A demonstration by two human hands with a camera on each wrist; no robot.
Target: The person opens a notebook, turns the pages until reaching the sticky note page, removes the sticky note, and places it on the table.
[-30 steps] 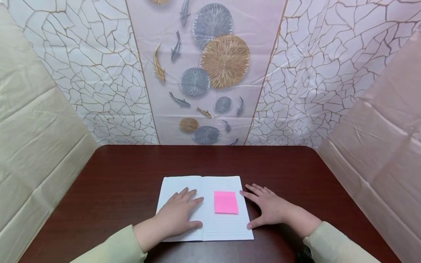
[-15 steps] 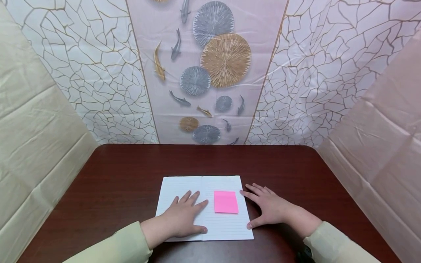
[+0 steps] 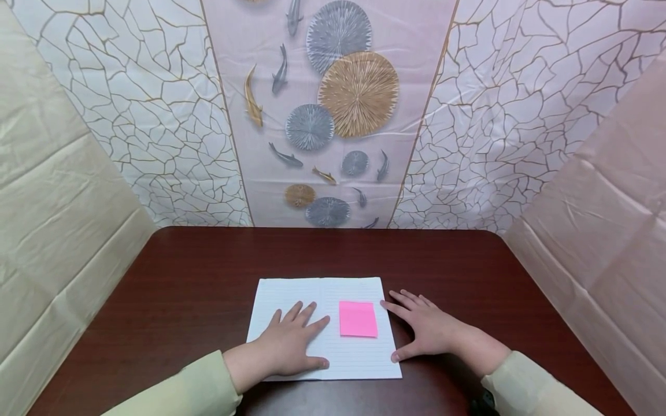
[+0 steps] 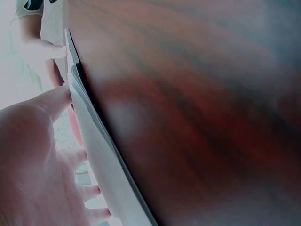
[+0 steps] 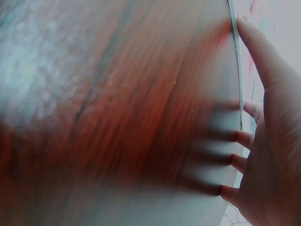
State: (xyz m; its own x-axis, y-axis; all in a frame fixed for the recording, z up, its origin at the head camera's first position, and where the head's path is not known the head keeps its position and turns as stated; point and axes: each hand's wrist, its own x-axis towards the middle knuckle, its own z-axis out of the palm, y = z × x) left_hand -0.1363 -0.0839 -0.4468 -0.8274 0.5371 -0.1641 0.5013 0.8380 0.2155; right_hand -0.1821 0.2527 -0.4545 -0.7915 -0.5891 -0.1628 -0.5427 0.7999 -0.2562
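An open notebook (image 3: 359,361) with lined white pages lies flat on the dark table. Stuck on its right page is a pink sticky note (image 3: 358,319). My left hand (image 3: 291,344) rests on the left page with fingers spread, thumb and forefinger reaching across the centre fold. In the left wrist view, that hand's fingertips press on the notebook's page (image 4: 101,141). At the notebook's right edge, my right hand (image 3: 429,329) has its thumb and forefinger tips on the page margin. Its other fingertips touch the tabletop, as the right wrist view shows.
The dark red-brown table (image 3: 322,251) reaches back to a patterned curtain (image 3: 322,115) with fish and round motifs. Plain beige cloth (image 3: 67,231) hangs along the left side and a similar cloth (image 3: 598,231) along the right.
My left hand has slid a little to the right over the notebook, its thumb and forefinger passing the centre fold. The right hand, notebook and sticky note have stayed in place.
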